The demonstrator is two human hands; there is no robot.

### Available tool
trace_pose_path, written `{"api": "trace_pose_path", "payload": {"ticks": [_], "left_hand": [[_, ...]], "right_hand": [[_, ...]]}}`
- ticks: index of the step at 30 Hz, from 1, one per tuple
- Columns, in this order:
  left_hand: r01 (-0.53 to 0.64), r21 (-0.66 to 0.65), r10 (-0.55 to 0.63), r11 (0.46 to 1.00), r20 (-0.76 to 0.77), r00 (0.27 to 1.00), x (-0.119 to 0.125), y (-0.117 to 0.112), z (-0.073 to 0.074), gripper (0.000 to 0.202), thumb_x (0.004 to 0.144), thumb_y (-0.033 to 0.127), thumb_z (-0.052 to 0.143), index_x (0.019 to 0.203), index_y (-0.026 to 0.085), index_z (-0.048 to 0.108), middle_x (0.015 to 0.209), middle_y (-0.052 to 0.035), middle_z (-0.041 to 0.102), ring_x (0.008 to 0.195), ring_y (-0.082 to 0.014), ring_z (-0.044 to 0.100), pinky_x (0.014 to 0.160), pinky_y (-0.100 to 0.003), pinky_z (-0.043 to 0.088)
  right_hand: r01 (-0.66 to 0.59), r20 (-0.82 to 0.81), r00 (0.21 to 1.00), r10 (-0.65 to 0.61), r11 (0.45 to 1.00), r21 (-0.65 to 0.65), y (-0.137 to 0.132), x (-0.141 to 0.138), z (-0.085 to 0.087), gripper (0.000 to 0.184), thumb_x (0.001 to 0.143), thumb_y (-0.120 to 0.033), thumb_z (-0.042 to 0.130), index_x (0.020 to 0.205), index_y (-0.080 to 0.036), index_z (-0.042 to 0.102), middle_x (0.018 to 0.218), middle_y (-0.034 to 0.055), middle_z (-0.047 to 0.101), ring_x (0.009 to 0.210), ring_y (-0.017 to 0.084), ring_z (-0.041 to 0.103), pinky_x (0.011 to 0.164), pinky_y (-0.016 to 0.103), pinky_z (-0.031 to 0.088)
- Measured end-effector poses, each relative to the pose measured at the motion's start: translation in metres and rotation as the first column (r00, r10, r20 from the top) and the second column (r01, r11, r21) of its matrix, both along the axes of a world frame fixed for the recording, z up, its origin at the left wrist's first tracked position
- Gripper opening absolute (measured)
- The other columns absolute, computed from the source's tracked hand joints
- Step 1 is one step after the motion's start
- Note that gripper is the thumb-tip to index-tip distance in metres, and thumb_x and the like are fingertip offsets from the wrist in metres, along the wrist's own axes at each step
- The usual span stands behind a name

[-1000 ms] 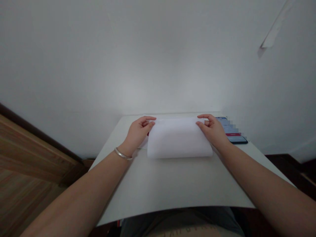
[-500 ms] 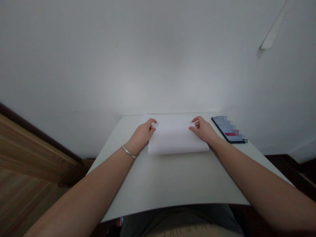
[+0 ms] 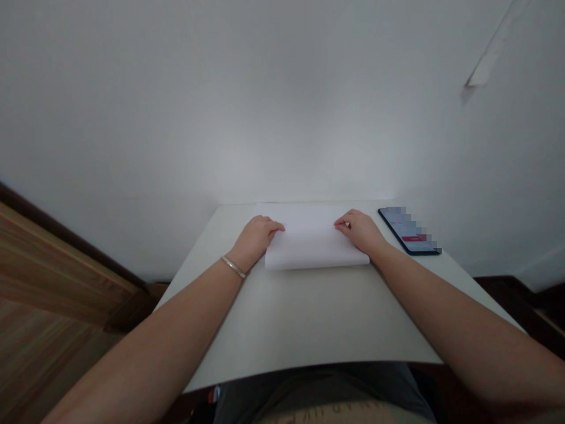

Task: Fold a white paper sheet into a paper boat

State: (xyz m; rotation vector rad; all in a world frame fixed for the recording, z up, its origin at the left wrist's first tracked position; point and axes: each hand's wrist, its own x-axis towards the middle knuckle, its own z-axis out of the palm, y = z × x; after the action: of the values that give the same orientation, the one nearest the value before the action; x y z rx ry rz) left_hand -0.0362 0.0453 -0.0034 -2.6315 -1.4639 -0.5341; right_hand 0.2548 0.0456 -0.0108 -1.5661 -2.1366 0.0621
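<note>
A white sheet of paper [image 3: 315,247] lies on the white table, its near part curled over towards the far side so that a rounded fold faces me. My left hand [image 3: 260,237], with a bangle at the wrist, pinches the paper's left side between thumb and fingers. On the opposite side, my right hand [image 3: 358,228] holds the paper in a pinch of thumb and index finger. The far part of the sheet stays flat near the wall.
A phone [image 3: 408,232] with a lit, partly pixelated screen lies on the table [image 3: 318,324] at the right. The wall [image 3: 304,106] rises directly behind the table. Wooden furniture [image 3: 57,282] stands at the left.
Both hands' fingers have closed from a looser grip into a pinch on the paper. The curled fold has shifted slightly away from me and looks flatter.
</note>
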Motion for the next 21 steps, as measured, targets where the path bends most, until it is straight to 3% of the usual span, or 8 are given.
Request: {"api": "trace_pose_path", "payload": {"ticks": [8,13,17,21], "left_hand": [[0.05,0.048,-0.039,0.998,-0.199,0.979,0.004,-0.007,0.007,0.026,0.089,0.017,0.05,0.1,0.021,0.072,0.09,-0.0092,0.069,0.091,-0.022,0.056,0.082,-0.032,0.044],[0.043,0.031,-0.037,0.999,-0.196,0.98,0.006,-0.009,0.011,0.026,0.09,0.02,0.048,0.097,0.024,0.073,0.092,-0.0085,0.068,0.096,-0.022,0.055,0.081,-0.031,0.045],[0.029,0.017,-0.025,0.999,-0.208,0.978,0.006,-0.009,0.011,0.028,0.09,0.021,0.047,0.098,0.021,0.073,0.097,-0.009,0.068,0.097,-0.0225,0.056,0.086,-0.034,0.046],[0.023,0.008,-0.022,1.0,-0.165,0.986,0.008,-0.012,0.011,0.032,0.087,0.041,0.053,0.097,0.018,0.074,0.118,-0.0107,0.061,0.105,-0.0241,0.056,0.094,-0.036,0.044]], "right_hand": [[-0.019,0.07,0.997,0.021,0.999,-0.035,0.005,0.002,0.0,0.025,0.087,-0.025,0.053,0.093,-0.017,0.076,0.097,0.0088,0.069,0.09,0.02,0.063,0.087,0.031,0.045],[-0.022,0.069,0.997,0.025,0.999,-0.05,0.005,0.004,-0.001,0.025,0.086,-0.026,0.054,0.093,-0.018,0.076,0.097,0.009,0.069,0.091,0.02,0.062,0.087,0.031,0.045],[-0.012,0.048,0.999,0.017,0.994,-0.106,0.006,0.006,-0.003,0.032,0.079,-0.042,0.063,0.096,-0.018,0.076,0.106,0.0109,0.066,0.086,0.021,0.063,0.088,0.033,0.046],[0.032,0.055,0.998,-0.024,0.986,-0.162,0.003,0.005,-0.002,0.048,0.069,-0.055,0.07,0.101,-0.02,0.075,0.115,0.0125,0.062,0.091,0.024,0.063,0.09,0.035,0.047]]}}
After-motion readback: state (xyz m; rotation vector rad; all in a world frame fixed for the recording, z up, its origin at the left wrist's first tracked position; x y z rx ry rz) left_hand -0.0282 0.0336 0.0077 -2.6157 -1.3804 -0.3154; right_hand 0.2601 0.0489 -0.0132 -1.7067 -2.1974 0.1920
